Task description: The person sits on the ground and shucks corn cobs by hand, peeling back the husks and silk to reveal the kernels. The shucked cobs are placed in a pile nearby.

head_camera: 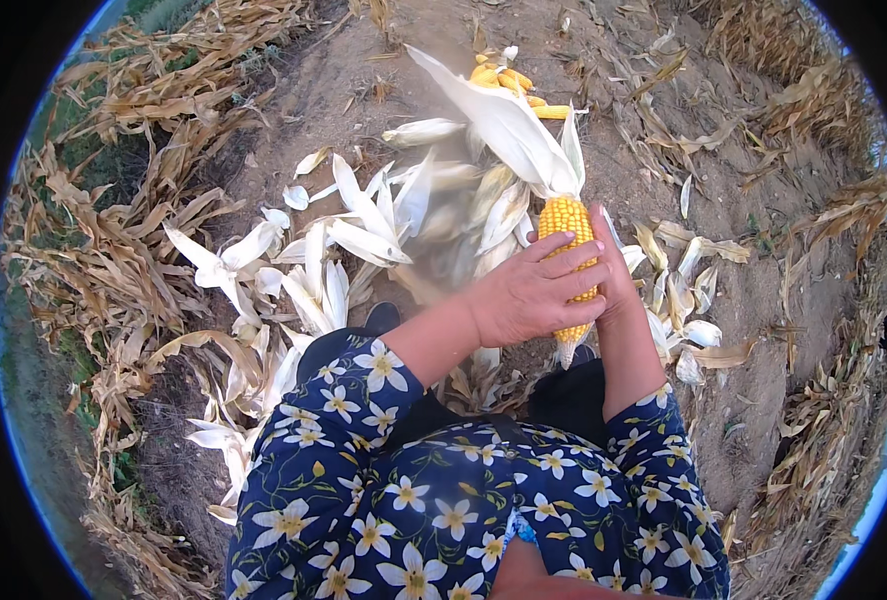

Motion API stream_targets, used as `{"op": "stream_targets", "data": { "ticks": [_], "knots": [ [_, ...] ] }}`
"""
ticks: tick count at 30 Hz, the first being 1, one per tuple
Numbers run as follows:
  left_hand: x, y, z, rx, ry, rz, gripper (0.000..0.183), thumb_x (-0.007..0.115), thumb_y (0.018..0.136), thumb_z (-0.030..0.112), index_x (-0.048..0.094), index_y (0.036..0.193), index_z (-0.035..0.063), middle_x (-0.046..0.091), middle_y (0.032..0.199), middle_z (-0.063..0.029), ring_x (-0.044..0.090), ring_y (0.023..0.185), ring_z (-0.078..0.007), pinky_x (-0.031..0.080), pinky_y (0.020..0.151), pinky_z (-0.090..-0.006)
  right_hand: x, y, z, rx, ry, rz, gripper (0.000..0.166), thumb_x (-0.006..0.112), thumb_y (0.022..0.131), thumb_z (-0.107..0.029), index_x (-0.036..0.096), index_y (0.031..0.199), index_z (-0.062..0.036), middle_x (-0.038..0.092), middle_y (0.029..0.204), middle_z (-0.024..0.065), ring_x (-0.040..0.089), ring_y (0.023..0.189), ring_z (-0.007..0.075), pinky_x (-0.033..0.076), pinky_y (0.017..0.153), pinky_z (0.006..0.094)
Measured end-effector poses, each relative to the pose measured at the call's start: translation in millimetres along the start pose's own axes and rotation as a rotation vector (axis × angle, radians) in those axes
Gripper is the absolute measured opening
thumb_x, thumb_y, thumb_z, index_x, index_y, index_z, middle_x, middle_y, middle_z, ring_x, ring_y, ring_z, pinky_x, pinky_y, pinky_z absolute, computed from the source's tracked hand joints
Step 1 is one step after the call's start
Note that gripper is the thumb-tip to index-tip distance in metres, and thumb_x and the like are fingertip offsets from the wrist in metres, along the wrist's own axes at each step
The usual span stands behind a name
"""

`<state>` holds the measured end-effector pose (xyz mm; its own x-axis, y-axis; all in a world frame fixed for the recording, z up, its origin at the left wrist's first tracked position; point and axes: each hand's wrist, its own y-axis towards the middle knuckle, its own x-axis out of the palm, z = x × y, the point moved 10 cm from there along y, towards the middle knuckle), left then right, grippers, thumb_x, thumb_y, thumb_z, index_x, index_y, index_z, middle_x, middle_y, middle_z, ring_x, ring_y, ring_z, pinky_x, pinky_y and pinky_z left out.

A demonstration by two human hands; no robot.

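Note:
An ear of yellow corn point(563, 217) is held upright between my two hands, its tip pointing down towards my body. My left hand point(537, 292) lies across the kernels with its fingers wrapped over the front. Against the right side of the ear rests my right hand point(614, 270), its fingers partly hidden behind the corn. Pale husk leaves point(514, 135) are peeled back from the kernels and spread beyond the far end of the ear. Several husked yellow ears point(514, 81) lie in a small heap on the soil farther ahead.
Loose pale husks point(368, 232) are strewn on the left, with more husks point(683, 300) on the right. Unhusked or partly covered ears point(499, 202) lie near the middle. Dry corn stalks and leaves point(135, 255) line the left, and another dry row point(818, 420) borders the bare soil point(758, 300).

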<state>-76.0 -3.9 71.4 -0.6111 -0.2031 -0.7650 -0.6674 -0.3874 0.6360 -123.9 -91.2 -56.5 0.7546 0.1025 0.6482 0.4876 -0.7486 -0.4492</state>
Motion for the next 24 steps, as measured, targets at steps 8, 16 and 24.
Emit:
{"op": "stream_targets", "data": {
  "ticks": [8, 16, 24],
  "knots": [
    [21.2, 18.4, -24.8, -0.165, -0.322, -0.128, 0.057, 0.079, 0.065, 0.013, 0.058, 0.118, 0.0121, 0.048, 0.133, -0.0103, 0.045, 0.126, -0.0300, 0.041, 0.101, -0.0413, -21.7, -23.7, -73.4, -0.406, -0.294, 0.153, 0.044, 0.068, 0.086, -0.020, 0.050, 0.121, -0.0019, 0.059, 0.102, 0.0057, 0.059, 0.088, 0.0129, 0.050, 0.077, 0.0285],
    [36.9, -16.4, -110.8, -0.985, -1.090, 0.150, 0.040, 0.066, 0.090, 0.029, 0.060, 0.112, -0.0033, 0.063, 0.105, -0.0079, 0.059, 0.099, -0.0132, 0.048, 0.085, -0.0285, -18.3, -31.8, -74.8, -0.543, -0.626, 0.200, 0.055, 0.075, 0.076, -0.019, 0.050, 0.121, -0.0003, 0.060, 0.107, 0.0074, 0.058, 0.096, 0.0137, 0.047, 0.085, 0.0288],
    [36.4, -35.0, -132.0, -1.089, -1.008, 0.281, 0.043, 0.056, 0.095, 0.037, 0.061, 0.110, -0.0034, 0.063, 0.099, -0.0081, 0.059, 0.090, -0.0174, 0.047, 0.081, -0.0290, 8.3, -22.8, -59.8, -0.625, -0.915, 0.161, 0.062, 0.078, 0.073, -0.029, 0.051, 0.120, -0.0001, 0.062, 0.106, 0.0108, 0.059, 0.095, 0.0168, 0.047, 0.085, 0.0317]
  ]
}}
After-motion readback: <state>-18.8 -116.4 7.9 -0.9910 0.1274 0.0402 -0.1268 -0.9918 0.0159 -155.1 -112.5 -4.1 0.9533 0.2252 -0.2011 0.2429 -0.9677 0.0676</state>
